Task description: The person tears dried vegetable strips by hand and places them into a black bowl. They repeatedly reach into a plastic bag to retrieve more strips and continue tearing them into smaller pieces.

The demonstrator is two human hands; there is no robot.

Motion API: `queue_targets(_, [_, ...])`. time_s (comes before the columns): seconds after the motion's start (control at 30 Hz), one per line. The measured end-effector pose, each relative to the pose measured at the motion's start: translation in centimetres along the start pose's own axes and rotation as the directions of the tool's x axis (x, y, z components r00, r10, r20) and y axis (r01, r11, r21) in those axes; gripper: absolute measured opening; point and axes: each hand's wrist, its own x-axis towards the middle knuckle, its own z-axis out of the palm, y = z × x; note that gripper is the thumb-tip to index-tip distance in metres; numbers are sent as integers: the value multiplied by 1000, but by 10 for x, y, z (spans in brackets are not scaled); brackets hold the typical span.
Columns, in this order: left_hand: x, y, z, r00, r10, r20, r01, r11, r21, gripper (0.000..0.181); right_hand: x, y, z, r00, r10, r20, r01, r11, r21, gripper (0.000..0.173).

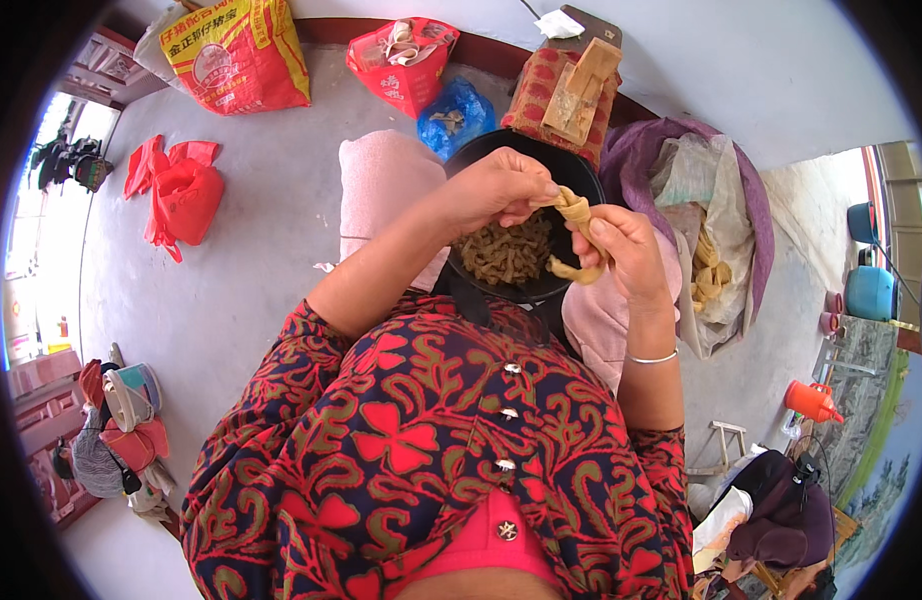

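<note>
Between my hands, above a black basin (590,187), is a yellowish, soft strip (577,214) with a knot or wrap near its upper end. My left hand (498,187) pinches that upper end with thumb and fingers. Lower down, my right hand (618,244) holds the strip, whose tail curls out below the fingers. Many brownish knotted pieces (506,251) lie in the basin, partly hidden by my left hand and forearm. The material of the strip cannot be told for certain.
A purple sack with a plastic liner (731,247) holds more yellowish strips (707,274) at the right. Beyond the basin are a blue plastic bag (457,120), a red bag (401,67) and wooden boards (581,90) on a patterned cloth. Red plastic bags (183,195) lie on the floor.
</note>
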Motion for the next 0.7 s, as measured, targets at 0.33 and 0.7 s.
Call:
queue_targets(0.33, [-14, 3, -4, 988, 50, 149, -23, 984, -175, 31, 0, -13, -2, 989, -75, -128, 75, 997, -3, 14])
queue_targets(0.7, [-11, 0, 15, 944, 198, 263, -273, 23, 962, 23, 10, 2, 15, 994, -88, -58, 52, 892, -448, 15])
